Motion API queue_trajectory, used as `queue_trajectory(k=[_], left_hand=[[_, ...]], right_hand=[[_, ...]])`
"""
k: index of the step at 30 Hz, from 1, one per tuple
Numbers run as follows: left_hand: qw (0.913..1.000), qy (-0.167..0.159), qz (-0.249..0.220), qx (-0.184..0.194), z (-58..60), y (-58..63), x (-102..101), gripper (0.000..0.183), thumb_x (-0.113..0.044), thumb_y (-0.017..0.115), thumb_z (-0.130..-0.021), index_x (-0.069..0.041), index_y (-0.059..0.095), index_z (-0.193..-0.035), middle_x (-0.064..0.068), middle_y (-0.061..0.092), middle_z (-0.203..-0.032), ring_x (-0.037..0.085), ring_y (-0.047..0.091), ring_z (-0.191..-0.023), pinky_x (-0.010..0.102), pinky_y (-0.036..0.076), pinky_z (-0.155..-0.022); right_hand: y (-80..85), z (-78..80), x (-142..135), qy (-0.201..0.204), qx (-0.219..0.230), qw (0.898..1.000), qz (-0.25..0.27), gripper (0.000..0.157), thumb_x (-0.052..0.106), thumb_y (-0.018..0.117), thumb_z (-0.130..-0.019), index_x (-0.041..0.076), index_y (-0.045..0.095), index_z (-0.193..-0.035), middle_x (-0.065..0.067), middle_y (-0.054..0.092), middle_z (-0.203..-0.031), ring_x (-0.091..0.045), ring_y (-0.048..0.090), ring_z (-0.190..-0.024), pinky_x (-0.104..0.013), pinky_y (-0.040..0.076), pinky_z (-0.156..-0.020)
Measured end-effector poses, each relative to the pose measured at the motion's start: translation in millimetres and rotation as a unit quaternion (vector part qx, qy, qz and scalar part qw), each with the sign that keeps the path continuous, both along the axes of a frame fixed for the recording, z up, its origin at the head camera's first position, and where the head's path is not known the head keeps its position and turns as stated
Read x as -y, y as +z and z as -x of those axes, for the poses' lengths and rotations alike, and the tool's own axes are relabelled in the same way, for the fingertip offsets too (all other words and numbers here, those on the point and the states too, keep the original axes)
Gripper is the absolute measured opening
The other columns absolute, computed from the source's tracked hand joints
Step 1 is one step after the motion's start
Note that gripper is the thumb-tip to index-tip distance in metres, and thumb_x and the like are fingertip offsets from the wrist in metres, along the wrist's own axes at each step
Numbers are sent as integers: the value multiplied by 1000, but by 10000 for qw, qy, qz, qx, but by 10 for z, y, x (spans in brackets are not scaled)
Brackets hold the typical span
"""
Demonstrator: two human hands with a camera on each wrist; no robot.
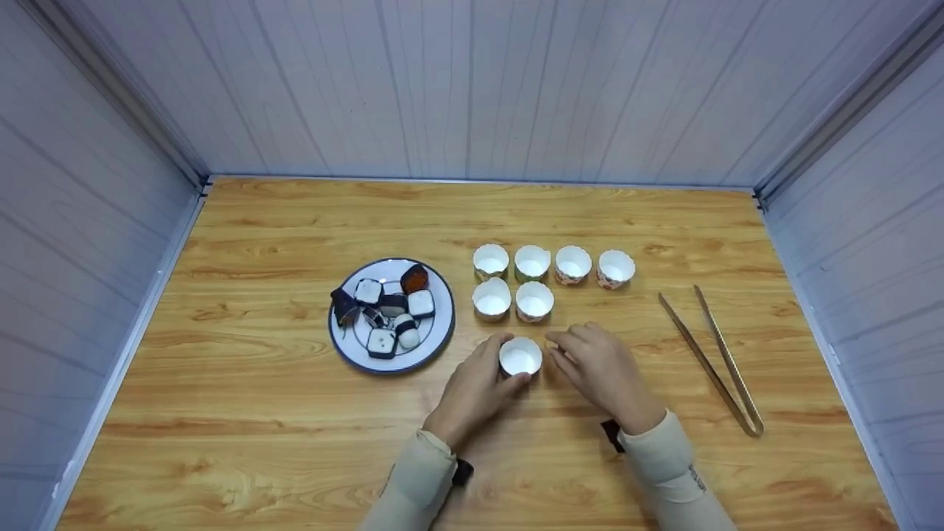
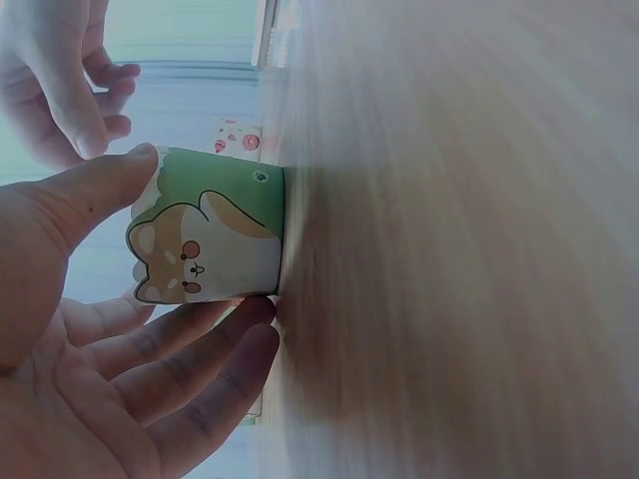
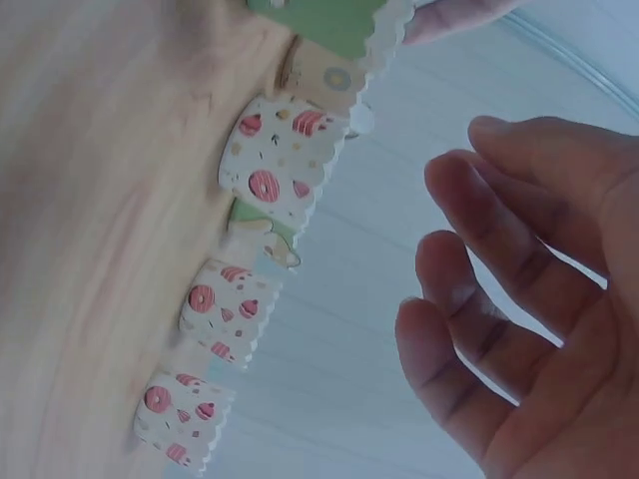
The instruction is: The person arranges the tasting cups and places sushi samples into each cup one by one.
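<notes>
A green paper baking cup with a cartoon dog printed on it (image 2: 215,235) stands on the table, its white inside facing up in the head view. My left hand (image 1: 474,385) holds this cup (image 1: 521,357) between thumb and fingers, one on each side. Just right of it, apart from the cup, hovers my right hand (image 1: 601,369). Its fingers (image 3: 479,220) are loosely bent around nothing in the right wrist view. Beyond the hands, two more cups (image 1: 492,299) stand side by side, with a row of several cups (image 1: 573,264) behind them.
To the left, a blue-rimmed plate (image 1: 354,359) carries several sushi-like pieces (image 1: 381,342). Metal tongs (image 1: 726,361) lie spread on the right of the wooden table (image 1: 258,428). Panel walls (image 1: 472,88) enclose the back and both sides.
</notes>
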State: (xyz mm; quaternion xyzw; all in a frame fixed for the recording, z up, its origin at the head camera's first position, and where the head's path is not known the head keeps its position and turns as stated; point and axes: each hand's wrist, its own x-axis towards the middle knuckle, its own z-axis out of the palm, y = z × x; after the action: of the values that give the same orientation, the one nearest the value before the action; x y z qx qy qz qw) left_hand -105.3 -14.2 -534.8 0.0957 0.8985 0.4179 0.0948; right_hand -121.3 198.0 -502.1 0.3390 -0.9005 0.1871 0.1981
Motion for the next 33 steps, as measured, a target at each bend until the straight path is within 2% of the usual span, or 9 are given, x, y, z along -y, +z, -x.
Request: queue_trajectory(k=[8, 13, 20, 27, 33], left_hand=[[10000, 9, 16, -12, -2, -17, 9, 63, -32, 75, -92, -10, 47, -144, 11, 55, -138, 24, 53, -126, 43, 45, -103], [10000, -24, 9, -25, -3, -19, 6, 61, -30, 74, -93, -9, 47, -143, 12, 56, -136, 23, 54, -125, 42, 45, -102], [9999, -17, -120, 41, 4, -16, 5, 62, -28, 75, -92, -10, 47, -144, 11, 55, -137, 23, 53, -125, 43, 44, -104], [9998, -116, 53, -138, 9, -6, 8, 70, -33, 80, -87, -9, 46, -144, 12, 56, -136, 24, 55, -123, 42, 46, -101], [9997, -61, 181, -154, 17, -7, -3, 67, -27, 80, -87, -11, 48, -144, 11, 56, -136, 25, 56, -122, 45, 47, -99]], right_hand=[[-133, -90, 46, 449, 429, 9979, -177, 22, 6, 80, -83, 11, 76, -105, 1, 64, -85, -16, 54, -69, -31, 50, -58], [-214, -78, 88, 457, 585, 9961, -482, 19, 9, 80, -84, 12, 76, -102, 0, 64, -85, -19, 56, -70, -33, 50, -58], [-277, -61, 124, 473, 766, 9941, -600, 10, 9, 78, -86, 13, 76, -95, 1, 63, -83, -18, 56, -71, -32, 50, -60], [-249, -37, 125, 392, 1002, 9920, -658, 8, 11, 80, -85, 18, 77, -89, 3, 60, -79, -17, 55, -71, -32, 49, -59], [-240, -23, 124, 419, 1073, 9909, -692, 5, 14, 80, -86, 18, 78, -88, 3, 58, -77, -17, 54, -70, -31, 47, -57]])
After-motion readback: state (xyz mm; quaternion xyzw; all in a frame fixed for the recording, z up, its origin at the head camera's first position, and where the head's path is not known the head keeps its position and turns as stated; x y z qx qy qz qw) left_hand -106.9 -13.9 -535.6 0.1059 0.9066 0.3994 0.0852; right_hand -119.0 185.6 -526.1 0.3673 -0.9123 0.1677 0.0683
